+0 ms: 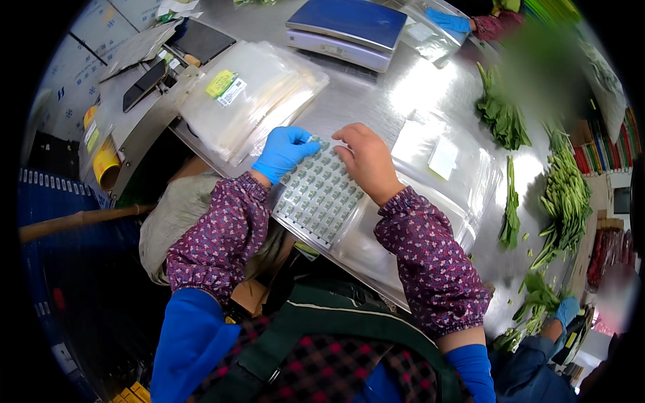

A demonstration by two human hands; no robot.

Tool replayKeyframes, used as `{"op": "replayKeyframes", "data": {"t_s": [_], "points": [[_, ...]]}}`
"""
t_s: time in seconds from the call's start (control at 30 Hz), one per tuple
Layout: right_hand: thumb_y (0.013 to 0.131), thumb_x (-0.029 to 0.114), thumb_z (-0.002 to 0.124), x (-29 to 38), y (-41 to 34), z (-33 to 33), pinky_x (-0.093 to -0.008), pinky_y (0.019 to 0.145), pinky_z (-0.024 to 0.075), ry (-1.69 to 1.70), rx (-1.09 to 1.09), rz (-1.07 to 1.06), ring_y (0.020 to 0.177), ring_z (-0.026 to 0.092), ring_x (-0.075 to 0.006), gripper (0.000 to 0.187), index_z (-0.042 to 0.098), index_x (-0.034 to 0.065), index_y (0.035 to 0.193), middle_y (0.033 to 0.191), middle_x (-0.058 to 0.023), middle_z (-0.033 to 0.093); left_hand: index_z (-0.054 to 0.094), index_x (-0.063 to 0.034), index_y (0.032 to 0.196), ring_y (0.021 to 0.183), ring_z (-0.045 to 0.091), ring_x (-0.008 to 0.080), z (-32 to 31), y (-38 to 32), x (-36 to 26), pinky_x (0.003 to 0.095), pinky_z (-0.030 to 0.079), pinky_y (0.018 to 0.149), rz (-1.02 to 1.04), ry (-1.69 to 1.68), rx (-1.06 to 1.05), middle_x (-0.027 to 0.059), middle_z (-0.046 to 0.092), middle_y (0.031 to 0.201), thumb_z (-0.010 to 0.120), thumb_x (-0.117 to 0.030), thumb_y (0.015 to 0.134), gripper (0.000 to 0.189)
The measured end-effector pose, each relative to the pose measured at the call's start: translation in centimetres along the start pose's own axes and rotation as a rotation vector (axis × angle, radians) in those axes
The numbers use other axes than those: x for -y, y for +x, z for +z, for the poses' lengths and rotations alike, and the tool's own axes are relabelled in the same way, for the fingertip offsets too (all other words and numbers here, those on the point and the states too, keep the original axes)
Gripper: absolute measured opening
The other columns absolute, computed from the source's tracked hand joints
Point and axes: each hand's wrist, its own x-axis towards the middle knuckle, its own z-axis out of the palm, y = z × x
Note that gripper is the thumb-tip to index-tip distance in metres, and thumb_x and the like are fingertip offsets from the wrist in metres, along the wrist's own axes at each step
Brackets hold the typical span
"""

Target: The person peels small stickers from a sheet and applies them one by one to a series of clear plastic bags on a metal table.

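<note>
A sheet of small green-and-white stickers (322, 201) lies before me at the near edge of the steel table. My left hand (283, 152), in a blue glove, pinches the sheet at its upper left. A green sticker shows at the thumb and fingertip; whether it is lifted off the sheet is hard to tell. Bare and with thumb and forefinger apart, my right hand (370, 163) hovers by the sheet's upper right edge. Under and beside the sheet are clear plastic bags (373, 247). More clear bags (463, 186) lie to the right, a white label (443, 157) on them.
A stack of clear bags (252, 95) lies at the left, below a blue-topped scale (347, 25). Leafy greens (564, 196) lie along the right. A co-worker's gloved hand (448, 21) touches a bag at the top; another's gloved hand (567, 310) is at lower right.
</note>
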Motion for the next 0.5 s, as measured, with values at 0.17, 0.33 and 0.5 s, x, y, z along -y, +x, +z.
{"op": "replayKeyframes", "data": {"t_s": [0.17, 0.33, 0.5], "points": [[0.075, 0.007, 0.064, 0.7, 1.2, 1.1, -0.038, 0.069, 0.0483, -0.097, 0.067, -0.008, 0.08, 0.059, -0.0295, 0.016, 0.063, 0.0062, 0.091, 0.087, -0.0103, 0.06, 0.066, 0.0035, 0.084, 0.067, 0.058, 0.0077, -0.1, -0.3, -0.1, 0.0223, 0.047, 0.062, 0.028, 0.04, 0.018, 0.0047, 0.066, 0.075, 0.07, -0.009, 0.078, 0.014], [0.075, 0.008, 0.063, 1.2, 1.4, 1.2, -0.0381, 0.068, 0.0482, -0.108, 0.056, 0.016, 0.081, 0.059, -0.0282, 0.013, 0.063, 0.0077, 0.088, 0.084, -0.0086, 0.06, 0.066, 0.004, 0.085, 0.068, 0.058, 0.0078, -0.1, -0.2, 0.2, 0.0216, 0.046, 0.063, 0.026, 0.025, 0.033, 0.0045, 0.066, 0.076, 0.068, -0.008, 0.079, 0.013], [0.075, 0.006, 0.059, 0.8, 1.0, 1.5, -0.0376, 0.062, 0.0479, -0.187, 0.001, -0.079, 0.077, 0.058, -0.0276, 0.01, 0.061, 0.0083, 0.085, 0.08, -0.0088, 0.058, 0.067, 0.0011, 0.086, 0.068, 0.054, 0.0069, 0.0, -0.5, -0.3, 0.0216, 0.044, 0.064, -0.06, -0.185, 0.054, 0.0014, 0.063, 0.076, 0.066, -0.015, 0.081, 0.017]]}}
